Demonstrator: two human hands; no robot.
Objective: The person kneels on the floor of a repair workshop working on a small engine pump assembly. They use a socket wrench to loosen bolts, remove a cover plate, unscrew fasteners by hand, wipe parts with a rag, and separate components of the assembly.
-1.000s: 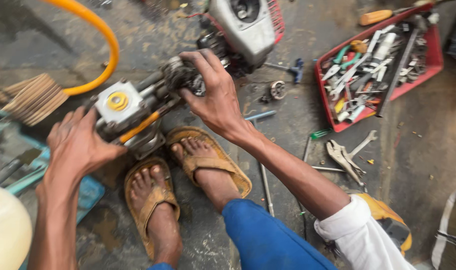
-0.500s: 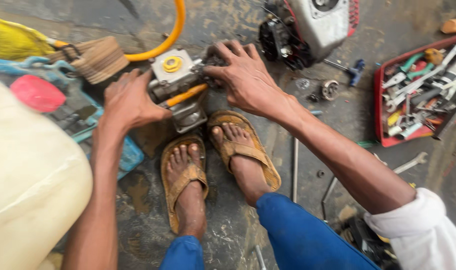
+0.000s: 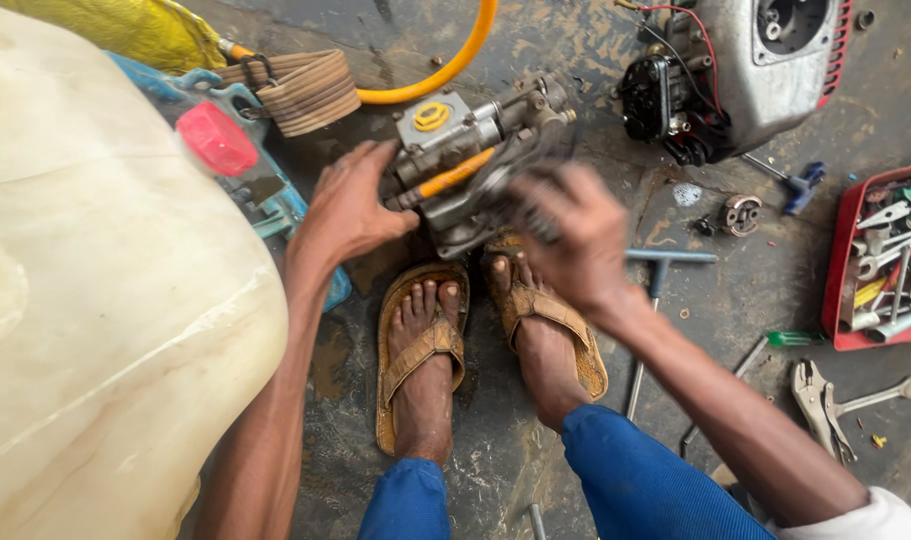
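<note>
The right hand (image 3: 566,225) is motion-blurred, hiding the pump's (image 3: 476,160) near right side; the tray (image 3: 844,270) is cut off at right.

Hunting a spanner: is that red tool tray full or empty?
Full: the red plastic tray holds a heap of spanners and pliers.

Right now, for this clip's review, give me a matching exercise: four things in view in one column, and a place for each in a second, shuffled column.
Things:
1. grey metal pump block with yellow cap
2. red plastic tool tray
3. large cream plastic tank
4. silver pliers

Places:
A. far left, filling that side of the view
B. on the floor at lower right, beside a spanner
C. between the left hand and right hand
D. at the right edge, full of tools

Pairs: 1-C, 2-D, 3-A, 4-B
</note>
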